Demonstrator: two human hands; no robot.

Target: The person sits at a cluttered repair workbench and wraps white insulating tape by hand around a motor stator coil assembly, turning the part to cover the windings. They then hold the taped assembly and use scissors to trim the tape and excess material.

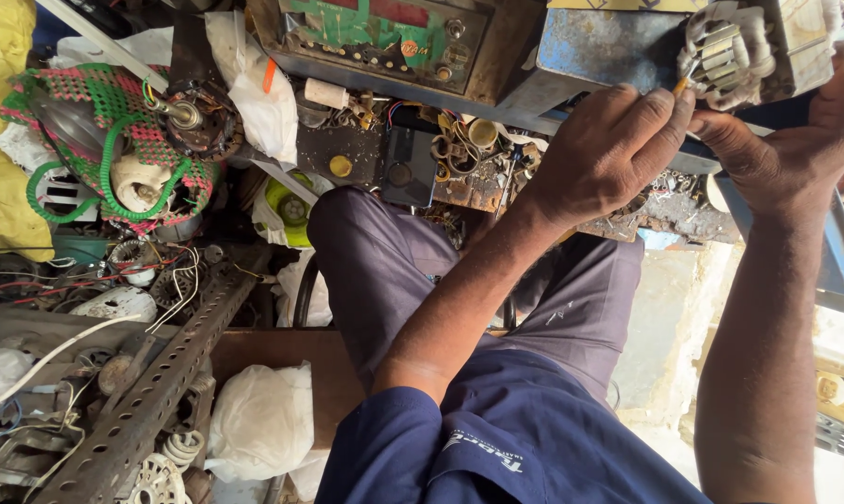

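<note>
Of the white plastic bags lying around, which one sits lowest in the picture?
The bulging white bag beside the perforated metal bar, bottom left; the other bag hangs up by the green-panelled machine.

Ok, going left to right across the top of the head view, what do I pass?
Yellow sack → green-and-pink woven basket → white plastic bag → green-faced meter box → left hand holding a thin tool → white-wound stator → right hand.

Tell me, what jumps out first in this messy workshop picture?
Top right, the left hand pinches a thin orange-tipped tool against a white-wound motor core, which the right hand steadies. At the left sits a pink-and-green woven basket holding motor parts.
</note>
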